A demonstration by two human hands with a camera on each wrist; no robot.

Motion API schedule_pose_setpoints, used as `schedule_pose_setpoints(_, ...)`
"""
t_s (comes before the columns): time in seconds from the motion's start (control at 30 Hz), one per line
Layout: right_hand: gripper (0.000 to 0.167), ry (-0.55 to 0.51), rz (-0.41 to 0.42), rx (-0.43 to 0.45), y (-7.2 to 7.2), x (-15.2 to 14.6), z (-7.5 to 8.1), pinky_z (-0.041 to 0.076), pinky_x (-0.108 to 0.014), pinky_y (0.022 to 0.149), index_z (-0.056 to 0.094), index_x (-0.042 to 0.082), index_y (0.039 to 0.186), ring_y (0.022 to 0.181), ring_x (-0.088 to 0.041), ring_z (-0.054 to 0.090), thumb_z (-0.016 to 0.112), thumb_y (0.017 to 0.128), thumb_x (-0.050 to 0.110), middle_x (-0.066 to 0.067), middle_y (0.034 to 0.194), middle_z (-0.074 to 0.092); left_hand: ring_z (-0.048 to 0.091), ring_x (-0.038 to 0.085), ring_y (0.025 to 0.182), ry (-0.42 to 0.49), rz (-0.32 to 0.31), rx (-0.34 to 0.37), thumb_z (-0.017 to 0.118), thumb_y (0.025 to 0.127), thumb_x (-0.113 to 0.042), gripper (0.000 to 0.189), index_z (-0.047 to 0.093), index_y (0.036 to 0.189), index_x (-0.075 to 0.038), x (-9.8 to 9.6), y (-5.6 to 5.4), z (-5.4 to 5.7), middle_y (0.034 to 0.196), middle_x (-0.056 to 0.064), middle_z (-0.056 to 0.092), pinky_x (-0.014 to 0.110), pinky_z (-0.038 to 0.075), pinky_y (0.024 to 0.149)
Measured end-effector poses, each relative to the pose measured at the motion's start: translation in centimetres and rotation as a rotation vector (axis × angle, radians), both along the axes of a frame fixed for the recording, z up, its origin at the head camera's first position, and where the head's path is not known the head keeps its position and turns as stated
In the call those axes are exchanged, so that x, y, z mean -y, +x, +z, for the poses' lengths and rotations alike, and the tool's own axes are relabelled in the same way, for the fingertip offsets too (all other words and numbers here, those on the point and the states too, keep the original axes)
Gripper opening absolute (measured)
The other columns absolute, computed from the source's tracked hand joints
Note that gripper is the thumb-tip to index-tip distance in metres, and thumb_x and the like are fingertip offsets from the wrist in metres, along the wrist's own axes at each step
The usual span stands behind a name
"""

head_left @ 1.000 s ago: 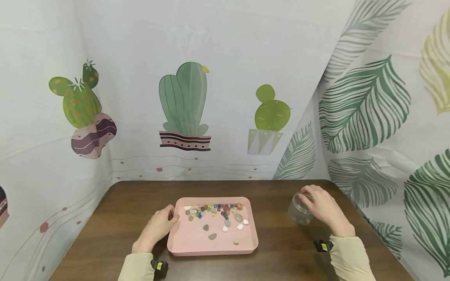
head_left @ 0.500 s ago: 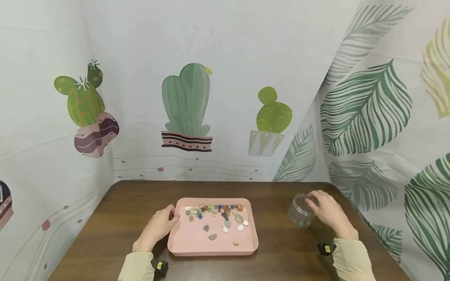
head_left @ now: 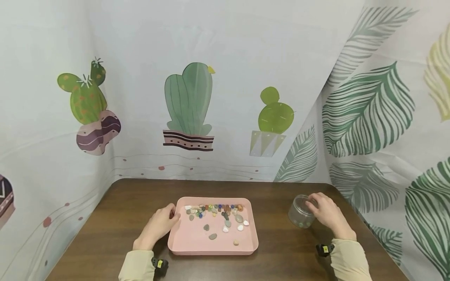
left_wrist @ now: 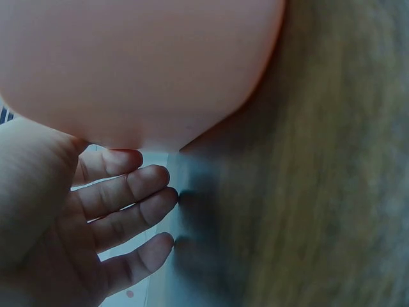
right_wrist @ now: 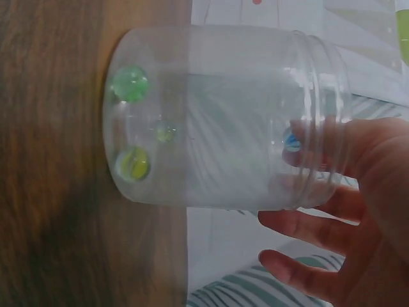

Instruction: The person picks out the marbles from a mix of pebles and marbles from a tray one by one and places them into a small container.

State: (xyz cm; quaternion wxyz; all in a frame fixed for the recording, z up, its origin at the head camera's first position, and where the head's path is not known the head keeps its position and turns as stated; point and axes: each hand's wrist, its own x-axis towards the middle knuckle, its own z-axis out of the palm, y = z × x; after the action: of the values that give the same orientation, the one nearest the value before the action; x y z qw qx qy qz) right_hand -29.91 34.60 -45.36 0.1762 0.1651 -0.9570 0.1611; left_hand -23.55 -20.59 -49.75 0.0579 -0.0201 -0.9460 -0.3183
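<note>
Brown tabletop (head_left: 274,249) lies beneath the right hand (head_left: 327,212), which seems to pinch a blue marble (right_wrist: 292,139) inside the mouth of an upright clear jar (head_left: 300,216), while the left hand (head_left: 158,224) grips the left rim of a pink tray (head_left: 188,242) holding stones (head_left: 212,236).

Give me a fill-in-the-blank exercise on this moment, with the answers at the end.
In the head view, the left hand touches the pink rectangular plastic tray on its ____ side.
There, the clear cylindrical jar stands to the tray's ____.
The round glassy marble at the thumb tip of the right hand is coloured ____.

Missing words: left; right; blue.
</note>
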Motion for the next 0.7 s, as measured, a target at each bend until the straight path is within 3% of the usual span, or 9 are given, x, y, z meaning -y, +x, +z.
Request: schedule_pose_setpoints(0.7, 0.01, -0.032, -0.007, 0.048, -0.11, -0.05, -0.21, 0.047, -0.054, 0.071, 0.065, 0.007, 0.092, 0.088, -0.037, 0.062, 0.07, 0.088, 0.014, -0.011, 0.095, 0.063, 0.046, 0.015, 0.06, -0.008, 0.002, -0.002, 0.063, 0.092, -0.018, 0.013, 0.053, 0.086, -0.013, -0.14, 0.15, 0.38, 0.067, -0.001, 0.047, 0.032, 0.035, 0.054)
